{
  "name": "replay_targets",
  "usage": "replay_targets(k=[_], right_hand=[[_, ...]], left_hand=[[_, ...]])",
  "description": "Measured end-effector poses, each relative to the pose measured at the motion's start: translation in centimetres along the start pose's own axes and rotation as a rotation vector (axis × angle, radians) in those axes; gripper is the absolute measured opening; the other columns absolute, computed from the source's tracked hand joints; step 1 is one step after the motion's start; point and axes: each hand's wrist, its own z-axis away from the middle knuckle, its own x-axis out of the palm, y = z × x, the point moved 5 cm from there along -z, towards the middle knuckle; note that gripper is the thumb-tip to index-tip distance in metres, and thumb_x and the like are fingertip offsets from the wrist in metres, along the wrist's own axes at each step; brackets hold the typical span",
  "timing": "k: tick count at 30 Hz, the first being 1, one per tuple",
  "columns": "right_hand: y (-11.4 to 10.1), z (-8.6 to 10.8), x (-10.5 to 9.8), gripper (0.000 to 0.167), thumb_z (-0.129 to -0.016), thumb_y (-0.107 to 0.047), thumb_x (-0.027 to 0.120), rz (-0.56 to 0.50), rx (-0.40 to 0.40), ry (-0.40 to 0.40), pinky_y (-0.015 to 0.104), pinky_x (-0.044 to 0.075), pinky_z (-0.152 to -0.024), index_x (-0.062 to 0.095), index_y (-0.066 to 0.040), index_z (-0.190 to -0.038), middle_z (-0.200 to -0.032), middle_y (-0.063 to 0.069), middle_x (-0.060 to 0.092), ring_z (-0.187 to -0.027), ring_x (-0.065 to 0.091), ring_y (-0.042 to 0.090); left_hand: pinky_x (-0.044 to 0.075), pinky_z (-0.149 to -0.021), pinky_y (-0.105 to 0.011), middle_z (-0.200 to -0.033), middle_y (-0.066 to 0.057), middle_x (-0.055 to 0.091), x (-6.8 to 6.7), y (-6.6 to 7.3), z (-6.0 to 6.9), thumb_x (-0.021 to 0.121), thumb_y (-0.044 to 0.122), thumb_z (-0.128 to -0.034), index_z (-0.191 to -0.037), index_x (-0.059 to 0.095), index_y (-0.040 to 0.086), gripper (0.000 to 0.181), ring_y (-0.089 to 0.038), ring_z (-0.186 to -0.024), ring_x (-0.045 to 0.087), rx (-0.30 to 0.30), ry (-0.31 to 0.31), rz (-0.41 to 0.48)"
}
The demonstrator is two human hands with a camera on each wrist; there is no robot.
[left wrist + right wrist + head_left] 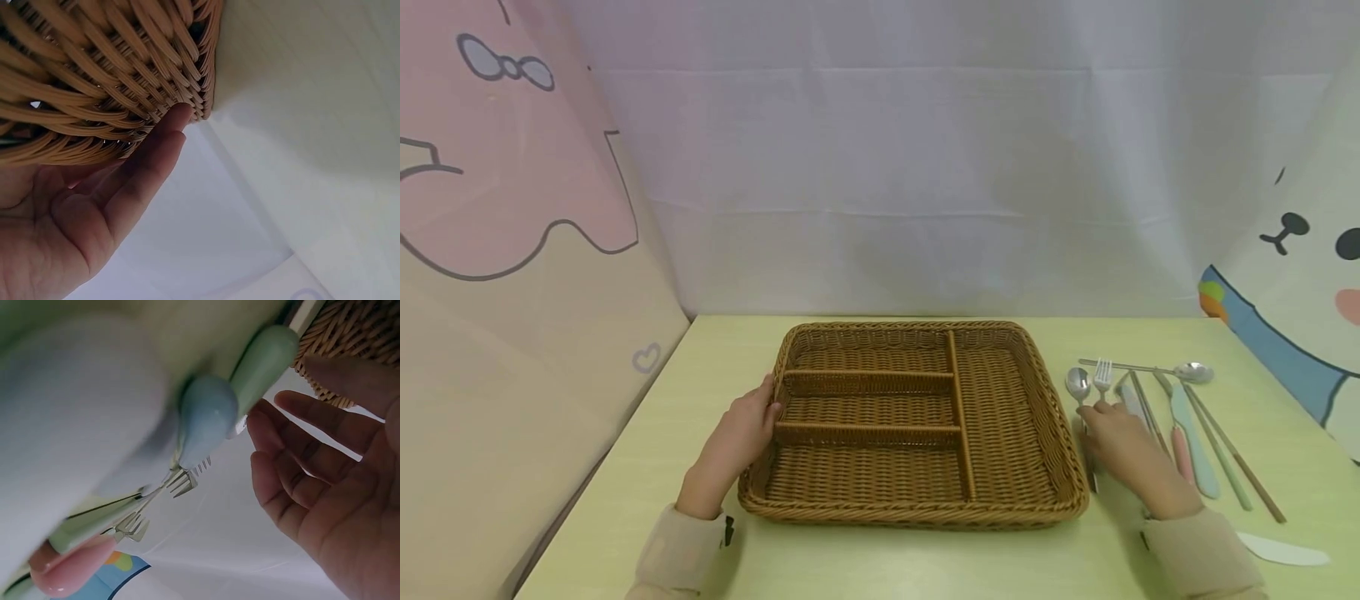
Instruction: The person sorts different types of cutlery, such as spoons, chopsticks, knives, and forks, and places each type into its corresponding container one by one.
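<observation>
A brown wicker basket (917, 513) with divided compartments stands in the middle of the table. My left hand (741, 437) holds its left side, the thumb at the rim and the fingers (147, 181) along the outer wall. Right of the basket, my right hand (1123, 442) is over the cutlery, near a spoon (1078, 382) and a fork (1102, 373). In the right wrist view its fingers are spread and slightly bent, close to a green handle (265, 369) and a blue handle (209, 415). Nothing shows in its grasp.
Farther right lie several more pieces with pink (1182, 454) and green handles (1201, 462). A long spoon (1192, 372) lies crosswise behind them, and a white handle (1285, 551) is near the front right. A white cloth (880, 192) hangs behind the table (850, 567).
</observation>
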Motion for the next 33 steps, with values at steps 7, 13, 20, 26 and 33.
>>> replay_targets(k=[7,13,20,26,33], right_hand=[[0.0,-0.4,0.8,0.005,-0.079,0.001,0.057,0.016,-0.005,-0.039,0.032,0.038,-0.049,0.060,0.002,-0.076,-0.062,0.009,0.051,-0.056,0.044,0.022],[0.0,-0.5,0.9,0.003,-0.074,0.003,0.061,0.018,-0.010,-0.042,0.031,0.036,-0.049,0.059,0.002,-0.073,-0.060,0.006,0.049,-0.054,0.043,0.020],[-0.1,-0.5,1.1,0.013,-0.077,0.004,0.058,-0.019,0.008,-0.053,0.031,0.037,-0.048,0.052,-0.002,-0.066,-0.059,0.006,0.047,-0.054,0.043,0.019],[-0.1,-0.6,1.2,0.020,-0.081,0.003,0.049,-0.081,0.053,-0.106,0.032,0.038,-0.048,0.045,-0.003,-0.063,-0.059,0.007,0.045,-0.054,0.044,0.020],[0.3,-1.1,1.3,0.017,-0.085,0.000,0.044,-0.151,0.132,-0.207,0.037,0.043,-0.051,0.051,0.005,-0.071,-0.060,0.011,0.049,-0.055,0.049,0.022]], left_hand=[[0.049,-0.082,-0.046,-0.125,-0.031,0.049,0.1,-0.3,-0.2,0.045,0.008,-0.0956,-0.137,0.028,-0.013,0.050,-0.041,-0.105,0.056,-0.033,-0.005,0.007],[0.050,-0.080,-0.044,-0.127,-0.031,0.047,0.3,-0.5,-0.3,0.045,0.007,-0.0953,-0.138,0.028,-0.012,0.049,-0.040,-0.105,0.056,-0.050,-0.008,0.012],[0.051,-0.076,-0.043,-0.125,-0.032,0.049,0.3,-0.5,-0.4,0.047,0.007,-0.0947,-0.138,0.029,-0.012,0.050,-0.039,-0.099,0.060,-0.048,-0.003,0.003],[0.052,-0.074,-0.042,-0.125,-0.031,0.049,0.2,-0.4,-0.3,0.047,0.007,-0.0946,-0.138,0.029,-0.011,0.050,-0.039,-0.096,0.061,-0.052,-0.004,0.001],[0.052,-0.072,-0.040,-0.125,-0.031,0.049,0.1,-0.4,-0.3,0.047,0.007,-0.0946,-0.138,0.029,-0.011,0.051,-0.038,-0.095,0.061,-0.054,-0.007,0.006]])
